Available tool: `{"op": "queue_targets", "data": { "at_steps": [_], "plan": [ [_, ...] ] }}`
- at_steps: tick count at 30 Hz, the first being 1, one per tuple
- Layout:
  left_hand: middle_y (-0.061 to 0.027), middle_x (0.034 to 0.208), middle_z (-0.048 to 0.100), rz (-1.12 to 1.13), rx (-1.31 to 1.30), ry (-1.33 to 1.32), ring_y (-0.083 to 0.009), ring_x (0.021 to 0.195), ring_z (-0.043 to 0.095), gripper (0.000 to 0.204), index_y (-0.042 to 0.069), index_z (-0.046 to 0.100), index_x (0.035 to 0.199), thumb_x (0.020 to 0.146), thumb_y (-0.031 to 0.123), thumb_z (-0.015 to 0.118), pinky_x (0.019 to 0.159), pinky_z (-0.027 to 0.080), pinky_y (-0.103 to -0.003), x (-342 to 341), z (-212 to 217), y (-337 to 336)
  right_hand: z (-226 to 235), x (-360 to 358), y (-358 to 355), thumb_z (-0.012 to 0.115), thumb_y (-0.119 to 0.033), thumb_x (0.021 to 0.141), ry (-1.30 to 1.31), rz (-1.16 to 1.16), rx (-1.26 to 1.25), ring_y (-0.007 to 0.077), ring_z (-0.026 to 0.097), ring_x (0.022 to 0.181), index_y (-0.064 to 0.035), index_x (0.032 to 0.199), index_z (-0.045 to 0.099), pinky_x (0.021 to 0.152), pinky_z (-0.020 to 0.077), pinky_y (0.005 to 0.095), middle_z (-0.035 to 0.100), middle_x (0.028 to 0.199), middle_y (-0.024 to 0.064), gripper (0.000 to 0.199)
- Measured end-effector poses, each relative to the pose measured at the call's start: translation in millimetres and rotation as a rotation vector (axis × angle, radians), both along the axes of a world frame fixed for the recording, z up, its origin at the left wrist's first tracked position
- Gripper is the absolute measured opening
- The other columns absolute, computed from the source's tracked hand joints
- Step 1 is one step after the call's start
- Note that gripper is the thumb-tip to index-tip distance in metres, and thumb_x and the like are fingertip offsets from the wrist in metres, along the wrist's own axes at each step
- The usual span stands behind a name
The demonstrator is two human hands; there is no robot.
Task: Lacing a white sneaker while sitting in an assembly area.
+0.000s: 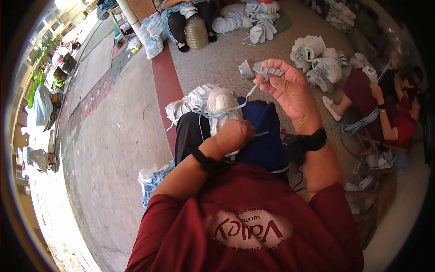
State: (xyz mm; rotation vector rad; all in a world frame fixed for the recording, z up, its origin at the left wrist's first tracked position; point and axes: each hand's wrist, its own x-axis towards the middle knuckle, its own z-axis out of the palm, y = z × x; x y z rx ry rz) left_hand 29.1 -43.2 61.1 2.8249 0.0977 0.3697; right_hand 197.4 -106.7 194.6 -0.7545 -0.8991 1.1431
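A white shoe [222, 103] rests on my lap, toe away from me, with a pale blue shoelace [248, 97] strung from it. My right hand [290, 93] is raised beyond the shoe and to its right. Its thumb and fingers pinch the lace, which slants up from the shoe. My left hand [233, 137] is closed low over the near part of the shoe. A pale lace end pokes out past its fingers on the right. What lies inside that fist is partly hidden. Dark blue cloth [263, 131] covers my right leg.
More white shoes [188, 105] are bunched just beyond my knees. Shoe piles [319, 63] lie on the floor ahead right. A bundle of blue laces [156, 181] hangs at my left side. Co-workers sit at far right and ahead, one near a large plastic jug [196, 34].
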Motion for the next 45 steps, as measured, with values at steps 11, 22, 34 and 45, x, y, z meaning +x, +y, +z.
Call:
{"op": "queue_targets", "data": {
  "at_steps": [11,22,34,45],
  "plan": [
    [-0.0099,0.07,0.061,-0.383,-0.708,-0.536,-0.0212,0.052,0.057,0.012,-0.003,0.058,0.085,0.086,0.009,0.06,0.049,0.046,-0.03,-63.2,166.3,-66.9,20.7,-59.6,-15.7,0.058,-0.005,0.085,-0.034,0.117,0.04,0.011,0.057,0.061,0.0019,0.086,0.063,0.056,0.0476,0.0229,0.065,0.076,0.0106,0.009],
    [-0.0068,0.078,0.058,0.335,-0.649,-0.936,-0.0128,0.071,0.058,0.006,0.0,0.063,0.087,0.081,0.001,0.063,0.063,0.045,-0.024,-74.5,191.2,-45.7,65.6,-96.8,-20.8,0.052,-0.012,0.091,-0.18,0.212,0.136,0.0055,0.051,0.055,-0.0003,0.086,0.057,0.046,0.0414,0.0181,0.057,0.073,0.0027,0.014],
    [-0.0005,0.078,0.061,0.305,-1.082,-0.955,-0.0054,0.072,0.05,0.012,-0.001,0.067,0.092,0.085,0.007,0.062,0.065,0.04,-0.02,-76.0,177.6,-33.9,62.6,-93.3,-20.7,0.051,-0.012,0.091,-0.384,0.205,0.021,0.0021,0.042,0.048,-0.002,0.078,0.059,0.043,0.0293,0.0163,0.051,0.056,-0.0002,0.018],
    [-0.0015,0.077,0.063,0.194,-1.517,-0.955,-0.0056,0.063,0.053,0.019,-0.001,0.066,0.097,0.078,0.004,0.068,0.057,0.042,-0.017,-79.7,160.8,-29.4,53.8,-84.7,-22.8,0.054,-0.012,0.087,-0.46,0.357,-0.053,0.003,0.044,0.049,-0.0027,0.076,0.058,0.042,0.0292,0.0167,0.052,0.058,0.0003,0.015]
  ]
}}
